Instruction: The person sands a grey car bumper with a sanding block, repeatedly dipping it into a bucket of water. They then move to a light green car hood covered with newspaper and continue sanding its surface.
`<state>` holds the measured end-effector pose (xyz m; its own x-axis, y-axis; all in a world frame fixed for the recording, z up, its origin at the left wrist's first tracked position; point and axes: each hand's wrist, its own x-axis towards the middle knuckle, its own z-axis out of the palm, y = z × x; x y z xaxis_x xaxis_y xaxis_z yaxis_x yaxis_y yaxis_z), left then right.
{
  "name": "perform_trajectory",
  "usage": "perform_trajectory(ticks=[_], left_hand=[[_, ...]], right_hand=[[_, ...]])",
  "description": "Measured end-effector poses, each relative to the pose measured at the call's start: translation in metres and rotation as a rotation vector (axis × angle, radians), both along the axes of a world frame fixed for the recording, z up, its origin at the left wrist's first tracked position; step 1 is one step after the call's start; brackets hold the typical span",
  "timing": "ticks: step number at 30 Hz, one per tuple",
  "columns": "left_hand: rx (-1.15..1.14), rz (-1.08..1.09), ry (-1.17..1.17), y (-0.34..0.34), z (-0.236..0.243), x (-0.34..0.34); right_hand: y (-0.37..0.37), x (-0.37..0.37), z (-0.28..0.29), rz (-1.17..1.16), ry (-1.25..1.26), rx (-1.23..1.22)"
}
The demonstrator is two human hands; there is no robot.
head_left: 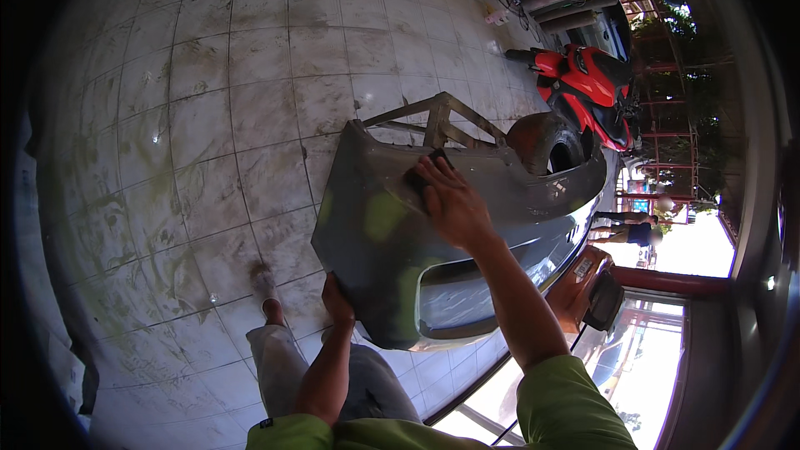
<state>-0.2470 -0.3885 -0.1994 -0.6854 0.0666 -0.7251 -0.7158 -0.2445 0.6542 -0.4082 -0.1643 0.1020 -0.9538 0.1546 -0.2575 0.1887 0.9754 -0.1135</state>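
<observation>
A grey car bumper [379, 262] with lighter, greenish patches on its surface lies in front of me, raised off the floor. My right hand [454, 204] presses a black sanding pad [439, 158] against the bumper's upper face, fingers laid over it. Lower down and to the left, my left hand [337, 298] grips the bumper's near corner edge; the fingertips are partly hidden. An angled metal frame [437, 117] shows along the bumper's far side.
A rusty round drum-like part [537, 143] sits against the bumper's far right end. Beyond it stands a red motorcycle [583, 87]. An orange-brown vehicle [579, 287] is at the right, and people [629, 232] stand farther off. Dusty floor tiles [200, 142] spread to the left.
</observation>
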Motion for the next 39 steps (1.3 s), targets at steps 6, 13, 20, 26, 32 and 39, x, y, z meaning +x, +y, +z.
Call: perform_trajectory(ticks=[6, 13, 20, 26, 32, 39], left_hand=[[-0.017, -0.058, -0.026, 0.018, 0.022, -0.002], [0.026, -0.032, -0.063, 0.009, -0.003, 0.002], [-0.075, -0.104, 0.017, 0.023, 0.009, 0.004], [-0.071, -0.111, 0.002, 0.004, 0.006, 0.004], [-0.046, -0.161, 0.055, 0.012, 0.027, 0.0], [-0.087, -0.077, 0.022, 0.006, 0.005, -0.002]], right_hand=[[0.119, 0.069, 0.032, -0.627, 0.039, 0.146], [-0.009, -0.022, -0.007, -0.098, 0.235, 0.212], [0.104, 0.02, 0.011, -0.156, 0.264, 0.314], [-0.071, -0.085, -0.062, -0.003, 0.216, 0.306], [-0.075, -0.14, -0.101, -0.082, 0.233, 0.321], [-0.057, -0.065, -0.039, -0.145, 0.379, 0.023]])
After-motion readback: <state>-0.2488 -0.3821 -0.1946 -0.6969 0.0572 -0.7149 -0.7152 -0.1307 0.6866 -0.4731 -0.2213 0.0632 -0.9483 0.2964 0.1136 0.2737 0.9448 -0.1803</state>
